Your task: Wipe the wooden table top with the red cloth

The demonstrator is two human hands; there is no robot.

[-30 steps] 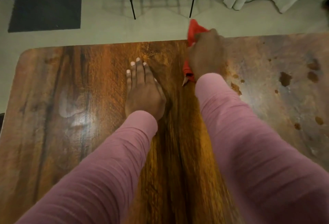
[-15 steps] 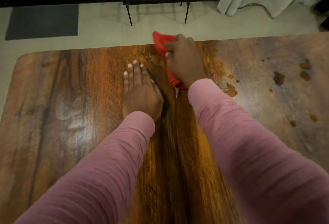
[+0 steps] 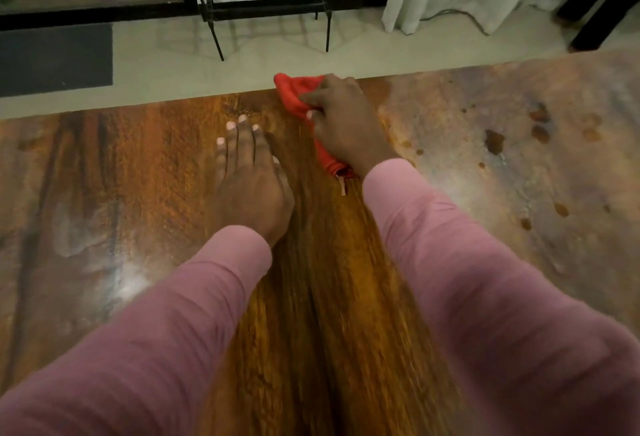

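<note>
Head view: we look down on the wooden table top [image 3: 114,172], with both arms in pink sleeves reaching across it.
Left part of the top: glossy brown, with a pale smudge [image 3: 74,238] in the sheen.
Left hand [image 3: 249,189]: flat on the wood, fingers straight, holding nothing. It has kept its place over the last second.
Red cloth [image 3: 294,92]: bunched at the far edge, just right of the left fingertips. A tail runs back under the wrist and ends in a pale tag [image 3: 343,187].
Right hand [image 3: 346,123]: fingers curled round the cloth, pressing it to the wood. A second ago it was farther from the left hand, and it has swept leftward along the far edge.
Meaning: we judge this a sideways stroke over the middle strip.
Right part of the top: dull and greyish, dotted with dark spots [image 3: 494,141]. We judge it is not yet wiped, so much of the job remains.
</note>
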